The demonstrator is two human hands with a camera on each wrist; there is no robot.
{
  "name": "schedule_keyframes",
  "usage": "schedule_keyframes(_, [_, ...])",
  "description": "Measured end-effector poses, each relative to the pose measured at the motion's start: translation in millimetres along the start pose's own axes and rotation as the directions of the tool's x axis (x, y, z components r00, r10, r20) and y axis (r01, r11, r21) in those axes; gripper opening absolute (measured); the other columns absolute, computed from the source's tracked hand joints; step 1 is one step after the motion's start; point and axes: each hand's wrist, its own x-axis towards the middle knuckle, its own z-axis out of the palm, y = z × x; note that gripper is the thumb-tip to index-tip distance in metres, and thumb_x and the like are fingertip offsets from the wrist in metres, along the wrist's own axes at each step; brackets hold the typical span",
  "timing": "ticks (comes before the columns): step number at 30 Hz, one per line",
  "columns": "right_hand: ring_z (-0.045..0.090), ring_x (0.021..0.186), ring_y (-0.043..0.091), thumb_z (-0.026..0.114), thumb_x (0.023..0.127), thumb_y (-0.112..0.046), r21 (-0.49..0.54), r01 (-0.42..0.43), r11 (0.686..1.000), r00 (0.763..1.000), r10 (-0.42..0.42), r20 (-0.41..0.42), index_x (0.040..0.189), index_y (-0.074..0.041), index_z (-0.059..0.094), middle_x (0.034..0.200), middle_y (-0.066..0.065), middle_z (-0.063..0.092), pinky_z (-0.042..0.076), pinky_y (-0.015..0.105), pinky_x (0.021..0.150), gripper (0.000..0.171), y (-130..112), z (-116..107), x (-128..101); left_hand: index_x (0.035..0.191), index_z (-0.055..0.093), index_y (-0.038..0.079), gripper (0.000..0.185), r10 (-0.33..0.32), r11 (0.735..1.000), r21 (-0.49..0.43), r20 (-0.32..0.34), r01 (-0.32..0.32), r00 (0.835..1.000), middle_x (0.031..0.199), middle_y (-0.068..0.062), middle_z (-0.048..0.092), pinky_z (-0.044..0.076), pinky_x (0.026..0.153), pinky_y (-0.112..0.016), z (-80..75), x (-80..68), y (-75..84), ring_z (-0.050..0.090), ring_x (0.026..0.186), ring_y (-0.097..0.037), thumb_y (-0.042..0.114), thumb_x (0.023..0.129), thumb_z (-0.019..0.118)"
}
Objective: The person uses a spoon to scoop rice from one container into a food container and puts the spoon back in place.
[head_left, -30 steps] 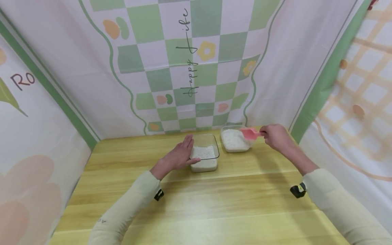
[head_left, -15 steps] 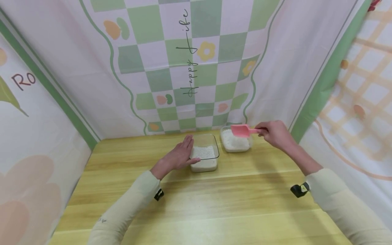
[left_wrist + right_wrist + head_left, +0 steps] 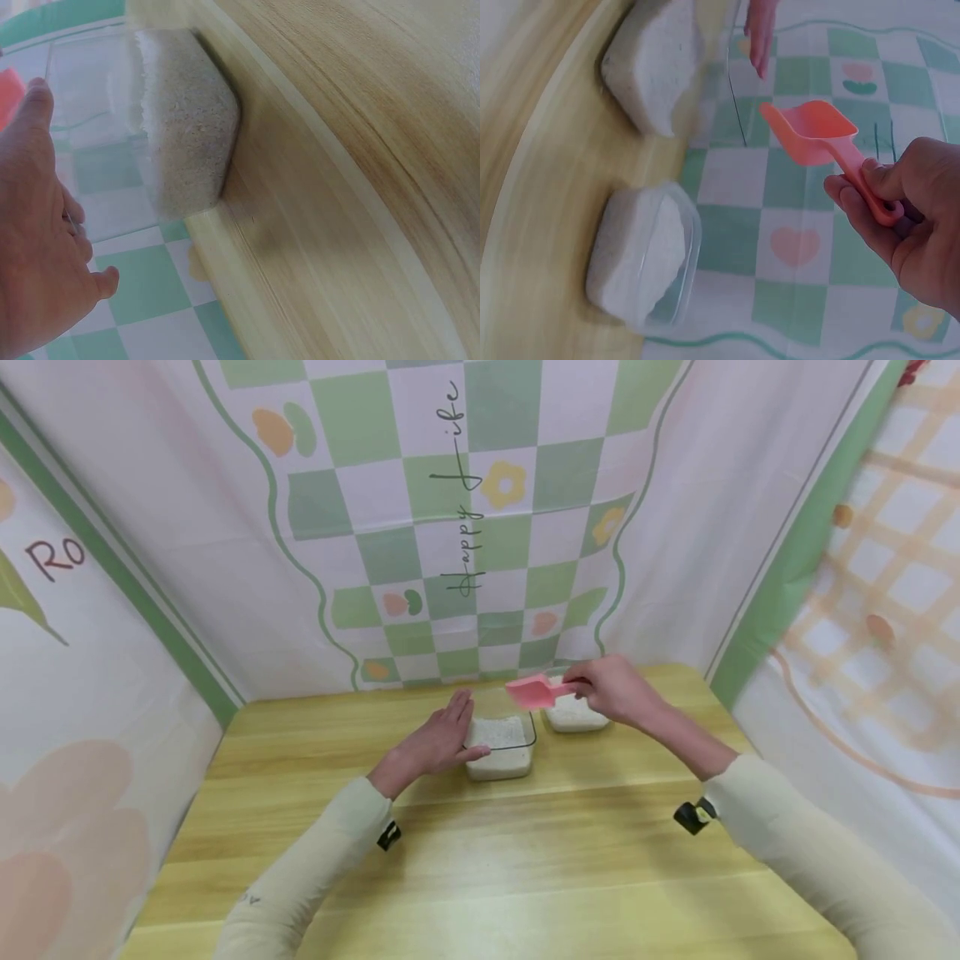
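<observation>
A pink scoop [image 3: 534, 692] is in my right hand [image 3: 617, 692], which grips its handle with thumb and fingers. In the head view its bowl overlaps the far right part of a tall clear container [image 3: 501, 765], partly filled with white rice-like grains [image 3: 187, 120]. The scoop's pink inner wall [image 3: 821, 118] shows in the right wrist view. My left hand [image 3: 435, 743] rests at the tall container's left side, fingers extended and thumb along the front rim. Beneath my right hand stands a lower clear tub [image 3: 576, 724] of white grains, partly hidden by that hand.
Both containers stand near the back of a wooden table [image 3: 480, 868]. Behind them hangs a green-and-white checked cloth [image 3: 427, 560], close to the table's back edge. More printed cloth [image 3: 885, 635] borders the right side.
My right hand has carried the scoop left, from over the low tub to over the tall container. The left hand has stayed in place.
</observation>
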Motion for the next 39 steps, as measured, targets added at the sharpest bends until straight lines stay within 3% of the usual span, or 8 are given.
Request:
schedule_keyframes(7, [0.064, 0.068, 0.017, 0.066, 0.085, 0.005, -0.114, 0.195, 0.974, 0.98, -0.188, 0.066, 0.079, -0.009, 0.074, 0.075, 0.0, 0.07, 0.054, 0.035, 0.064, 0.018, -30, 26, 26, 0.157, 0.013, -0.007, 0.096, 0.005, 1.0, 0.005, -0.01, -0.005, 1.0, 0.167, -0.024, 0.004, 0.027, 0.122, -0.048, 1.3, 0.1, -2.2, 0.003, 0.156, -0.032, 0.066, 0.099, 0.037])
schedule_keyframes(11, [0.056, 0.064, 0.016, 0.063, 0.078, 0.013, -0.176, 0.233, 0.956, 0.968, -0.211, 0.138, 0.073, -0.011, 0.068, 0.069, -0.001, 0.063, 0.049, 0.034, 0.06, 0.025, -41, 41, 39, 0.157, 0.013, -0.007, 0.097, 0.009, 1.0, -0.004, -0.013, -0.009, 1.0, 0.167, -0.022, 0.001, 0.027, 0.122, -0.048, 1.6, -0.4, -3.1, 0.002, 0.156, -0.031, 0.066, 0.099, 0.038])
schedule_keyframes(14, [0.059, 0.065, 0.019, 0.063, 0.072, 0.017, -0.232, 0.266, 0.936, 0.957, -0.227, 0.178, 0.075, -0.01, 0.068, 0.071, 0.0, 0.066, 0.05, 0.033, 0.059, 0.028, -45, 53, 48, 0.157, 0.012, -0.006, 0.097, 0.013, 1.0, -0.011, -0.016, -0.013, 1.0, 0.167, -0.023, 0.001, 0.026, 0.122, -0.048, 2.5, -0.8, -4.2, 0.001, 0.156, -0.032, 0.066, 0.099, 0.039])
schedule_keyframes(20, [0.063, 0.067, 0.018, 0.066, 0.075, 0.015, -0.272, 0.307, 0.912, 0.938, -0.241, 0.251, 0.083, -0.008, 0.072, 0.077, 0.002, 0.071, 0.053, 0.029, 0.06, 0.025, -48, 74, 61, 0.157, 0.012, -0.006, 0.097, 0.03, 1.0, -0.009, -0.021, -0.03, 0.999, 0.166, -0.024, 0.002, 0.028, 0.122, -0.048, 2.2, -0.4, -4.9, 0.002, 0.156, -0.034, 0.064, 0.098, 0.044])
schedule_keyframes(27, [0.045, 0.058, 0.01, 0.063, 0.073, 0.017, -0.094, 0.297, 0.95, 0.934, -0.269, 0.236, 0.066, -0.007, 0.067, 0.062, -0.002, 0.06, 0.043, 0.025, 0.055, 0.024, -46, 82, 67, 0.156, 0.015, -0.008, 0.098, 0.027, 0.999, 0.03, -0.026, -0.027, 0.999, 0.166, -0.025, 0.005, 0.031, 0.12, -0.048, 2.3, 2.1, -5.3, 0.006, 0.156, -0.034, 0.065, 0.097, 0.044])
schedule_keyframes(31, [0.057, 0.057, 0.008, 0.065, 0.073, 0.012, 0.008, 0.302, 0.953, 0.921, -0.294, 0.256, 0.066, -0.007, 0.073, 0.065, -0.001, 0.069, 0.052, 0.025, 0.059, 0.021, -43, 81, 68, 0.157, 0.011, -0.006, 0.098, 0.006, 1.0, 0.026, -0.002, -0.006, 1.0, 0.167, -0.023, 0.002, 0.029, 0.121, -0.047, 1.3, 2.6, -4.5, 0.002, 0.156, -0.032, 0.065, 0.098, 0.042])
schedule_keyframes(35, [0.065, 0.057, 0.008, 0.066, 0.077, 0.009, 0.11, 0.168, 0.98, 0.911, -0.197, 0.363, 0.07, -0.007, 0.077, 0.068, 0.0, 0.073, 0.056, 0.025, 0.062, 0.021, -42, 77, 70, 0.158, 0.01, -0.005, 0.098, 0.0, 1.0, 0.03, 0.013, -0.001, 1.0, 0.167, -0.022, 0.0, 0.028, 0.122, -0.047, 1.1, 2.8, -3.7, 0.001, 0.156, -0.032, 0.066, 0.098, 0.041])
schedule_keyframes(39, [0.066, 0.055, 0.007, 0.066, 0.08, 0.005, 0.197, 0.022, 0.98, 0.891, -0.109, 0.44, 0.068, -0.006, 0.077, 0.065, 0.0, 0.073, 0.052, 0.02, 0.058, 0.019, -40, 78, 73, 0.157, 0.01, -0.006, 0.098, -0.001, 1.0, 0.028, 0.017, 0.0, 1.0, 0.167, -0.023, 0.001, 0.029, 0.121, -0.047, 0.2, 3.0, -3.1, 0.002, 0.156, -0.032, 0.065, 0.098, 0.041])
